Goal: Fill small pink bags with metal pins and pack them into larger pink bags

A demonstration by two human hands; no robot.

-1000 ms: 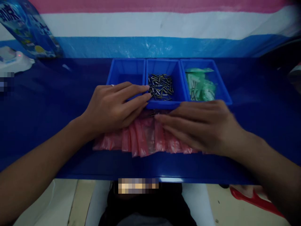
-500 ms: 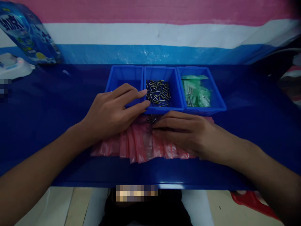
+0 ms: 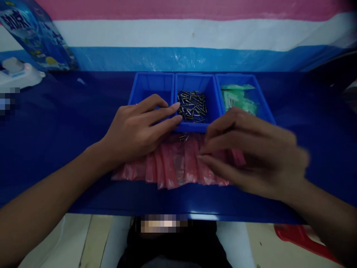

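Observation:
My left hand rests with fingers stretched out, over the front of the left blue bin and the near rim of the middle bin; its thumb is hidden. Its lower side is against a row of pink plastic bags lying fanned before the bins. A few small screws lie at the bags' upper end. My right hand, blurred, is raised above the bags' right part, its fingertips pinched together. Whatever is between them is too small to make out. Loose screws fill the bottom of the middle blue bin.
The left blue bin is partly covered by my hand. Green plastic packets lie in the right blue bin. A blue pouch and a white device stand at the far left of the blue table.
My right hand has lifted off the bags and moved right, toward me. The screws on the bags are now more exposed. My left hand stays at the bins; the view has shifted slightly.

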